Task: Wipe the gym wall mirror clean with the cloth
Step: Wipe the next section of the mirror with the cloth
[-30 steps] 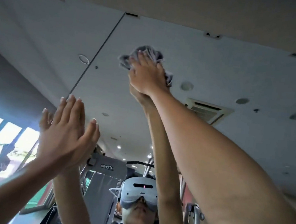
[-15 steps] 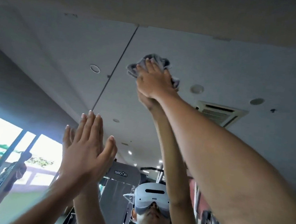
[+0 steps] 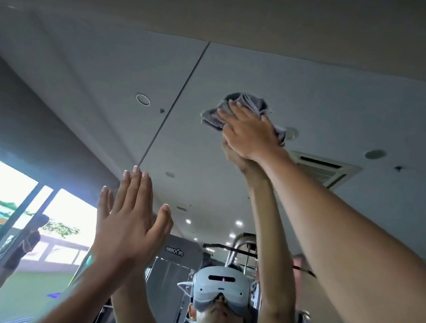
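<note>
1. We read a single label point(image 3: 175, 251): white capitals on the grey top panel point(image 3: 193, 246) of a weight machine point(image 3: 166, 282), seen as a reflection in the mirror point(image 3: 254, 69).
2. Its letters stand reversed; turned back, we read "CAL" and "FORNIA", with a small mark between the two groups that we cannot resolve.
3. We find it just left of the reflected headset point(image 3: 221, 284).

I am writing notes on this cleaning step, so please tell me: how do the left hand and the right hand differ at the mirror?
The right hand presses the grey cloth against the mirror; the left hand is bare and lies flat on it. The right hand reaches higher than the left hand. Both are raised with fairly straight fingers, and both meet their own reflections.
</note>
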`<action>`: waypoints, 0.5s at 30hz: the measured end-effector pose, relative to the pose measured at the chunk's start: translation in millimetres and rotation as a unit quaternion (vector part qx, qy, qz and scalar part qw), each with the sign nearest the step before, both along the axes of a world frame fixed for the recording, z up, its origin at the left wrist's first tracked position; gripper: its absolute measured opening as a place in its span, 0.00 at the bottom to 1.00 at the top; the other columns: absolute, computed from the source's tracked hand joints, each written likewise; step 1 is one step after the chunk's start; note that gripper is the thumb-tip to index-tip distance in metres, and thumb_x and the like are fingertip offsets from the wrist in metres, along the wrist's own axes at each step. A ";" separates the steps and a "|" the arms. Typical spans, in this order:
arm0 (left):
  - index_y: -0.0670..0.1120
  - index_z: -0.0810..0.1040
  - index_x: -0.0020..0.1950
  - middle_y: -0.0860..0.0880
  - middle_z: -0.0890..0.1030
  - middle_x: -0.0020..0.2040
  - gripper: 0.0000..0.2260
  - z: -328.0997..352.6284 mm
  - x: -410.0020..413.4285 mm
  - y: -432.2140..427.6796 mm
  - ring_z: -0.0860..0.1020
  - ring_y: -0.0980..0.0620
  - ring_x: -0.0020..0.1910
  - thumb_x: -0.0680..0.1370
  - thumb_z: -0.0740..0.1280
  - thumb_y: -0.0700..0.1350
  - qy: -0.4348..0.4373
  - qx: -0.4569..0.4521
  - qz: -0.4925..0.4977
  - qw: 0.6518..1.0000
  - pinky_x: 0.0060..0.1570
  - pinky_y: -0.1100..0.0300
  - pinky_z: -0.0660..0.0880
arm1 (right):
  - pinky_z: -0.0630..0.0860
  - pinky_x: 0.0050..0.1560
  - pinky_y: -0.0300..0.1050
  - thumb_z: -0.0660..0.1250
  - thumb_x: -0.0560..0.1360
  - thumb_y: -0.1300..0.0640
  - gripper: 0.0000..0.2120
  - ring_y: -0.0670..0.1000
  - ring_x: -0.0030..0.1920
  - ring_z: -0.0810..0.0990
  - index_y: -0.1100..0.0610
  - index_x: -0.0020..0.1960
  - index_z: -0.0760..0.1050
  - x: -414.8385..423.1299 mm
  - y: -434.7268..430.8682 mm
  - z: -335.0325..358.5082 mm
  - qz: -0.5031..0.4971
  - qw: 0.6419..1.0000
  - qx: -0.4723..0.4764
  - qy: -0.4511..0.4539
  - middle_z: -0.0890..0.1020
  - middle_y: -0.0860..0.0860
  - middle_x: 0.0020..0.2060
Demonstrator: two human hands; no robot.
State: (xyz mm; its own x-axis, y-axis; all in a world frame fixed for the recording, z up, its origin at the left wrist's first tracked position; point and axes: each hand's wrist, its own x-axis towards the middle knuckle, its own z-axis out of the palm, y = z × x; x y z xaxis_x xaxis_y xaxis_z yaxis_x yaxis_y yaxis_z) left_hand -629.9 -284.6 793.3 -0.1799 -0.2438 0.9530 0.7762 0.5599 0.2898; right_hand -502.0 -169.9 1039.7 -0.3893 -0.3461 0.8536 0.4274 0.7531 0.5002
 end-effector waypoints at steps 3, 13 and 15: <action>0.46 0.48 0.82 0.51 0.45 0.82 0.37 -2.8 -1.8 -0.6 0.41 0.55 0.81 0.78 0.38 0.66 0.000 -0.007 0.005 1.000 0.78 0.51 0.36 | 0.51 0.76 0.57 0.51 0.84 0.50 0.25 0.50 0.80 0.49 0.48 0.80 0.55 -29.6 -36.6 -28.3 0.041 0.997 -0.037 0.054 0.52 0.50 0.81; 0.43 0.50 0.82 0.48 0.47 0.82 0.36 -38.2 -11.1 -5.5 0.44 0.52 0.81 0.80 0.41 0.65 -0.020 -0.004 0.035 0.999 0.75 0.58 0.32 | 0.48 0.75 0.53 0.50 0.84 0.48 0.23 0.47 0.78 0.55 0.37 0.78 0.56 17.4 5.9 -103.0 0.015 0.941 0.230 -0.250 0.52 0.39 0.79; 0.43 0.51 0.82 0.47 0.47 0.82 0.35 -37.8 -8.1 -5.3 0.46 0.51 0.81 0.81 0.42 0.63 -0.018 -0.013 0.044 0.999 0.74 0.58 0.32 | 0.45 0.76 0.53 0.52 0.84 0.49 0.22 0.45 0.79 0.51 0.36 0.77 0.58 40.7 33.2 -73.9 0.028 0.968 0.165 -0.188 0.54 0.39 0.79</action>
State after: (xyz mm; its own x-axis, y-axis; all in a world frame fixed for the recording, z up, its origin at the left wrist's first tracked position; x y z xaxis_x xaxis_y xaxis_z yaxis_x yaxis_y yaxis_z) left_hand -638.0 -289.9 755.6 -0.1933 -0.2353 0.9525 0.7136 0.6325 0.3010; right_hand -461.3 -136.7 965.8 -0.6238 -0.6044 0.4956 0.1326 0.5431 0.8291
